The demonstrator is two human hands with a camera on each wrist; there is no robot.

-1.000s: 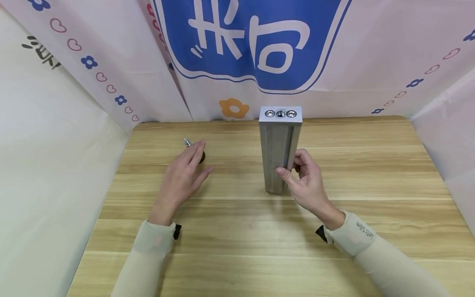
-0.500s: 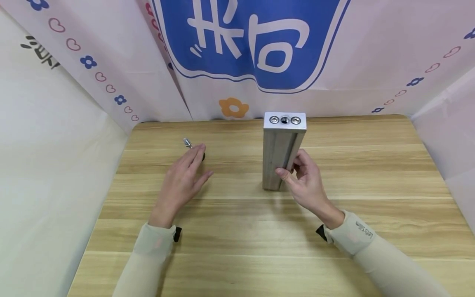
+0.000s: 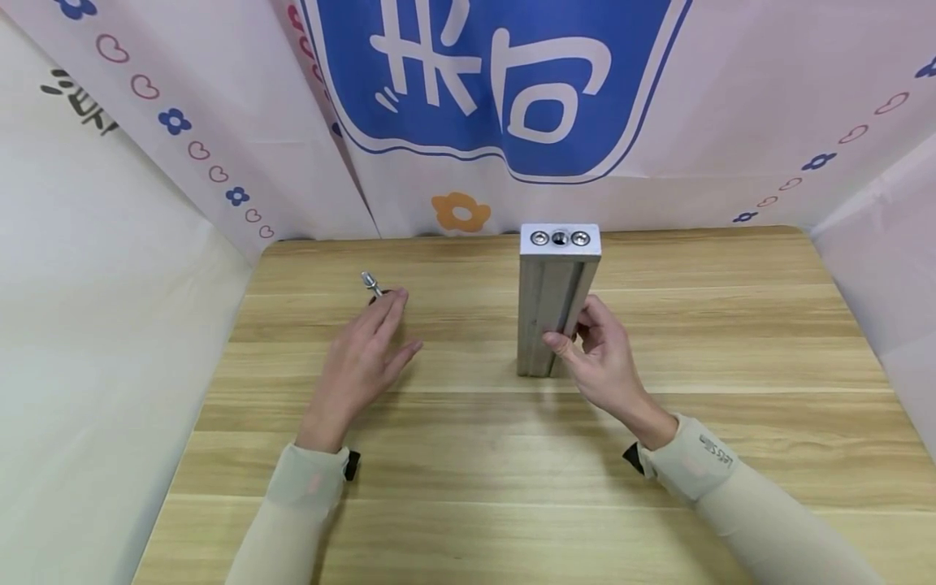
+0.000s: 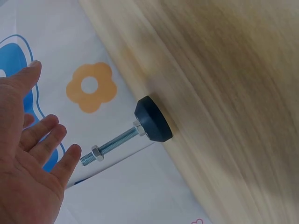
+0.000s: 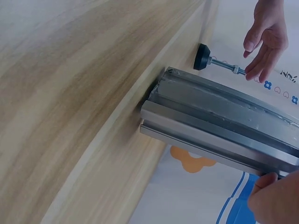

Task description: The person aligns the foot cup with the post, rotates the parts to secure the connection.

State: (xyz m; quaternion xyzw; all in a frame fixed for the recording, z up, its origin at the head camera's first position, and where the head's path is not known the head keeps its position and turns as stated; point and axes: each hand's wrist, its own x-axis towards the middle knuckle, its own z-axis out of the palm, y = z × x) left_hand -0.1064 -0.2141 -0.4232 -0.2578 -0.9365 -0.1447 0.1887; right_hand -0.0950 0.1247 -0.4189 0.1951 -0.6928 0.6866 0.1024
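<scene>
My right hand (image 3: 603, 353) grips an aluminium profile (image 3: 548, 313), with the thumb on its near face and the fingers behind. The profile is upright; its end plate (image 3: 560, 252) on top carries two screws beside a central threaded hole. In the right wrist view the lower end of the grooved profile (image 5: 219, 116) is at the tabletop; whether it touches is unclear. My left hand (image 3: 358, 357) hovers with loosely extended fingers close to a levelling foot. That levelling foot (image 4: 154, 121) stands on its black round base, its threaded rod (image 4: 117, 142) with nuts pointing up beside my fingers.
A wood-grain table (image 3: 468, 471) lies under everything. Behind it hangs a white cloth with a blue printed sign (image 3: 497, 89) and an orange flower (image 3: 461, 213). White cloth walls (image 3: 95, 325) close off both sides.
The profile's top has come towards me and slightly right, straightening up within my right hand. My left hand has drawn back slightly, so more of the levelling foot's rod shows.
</scene>
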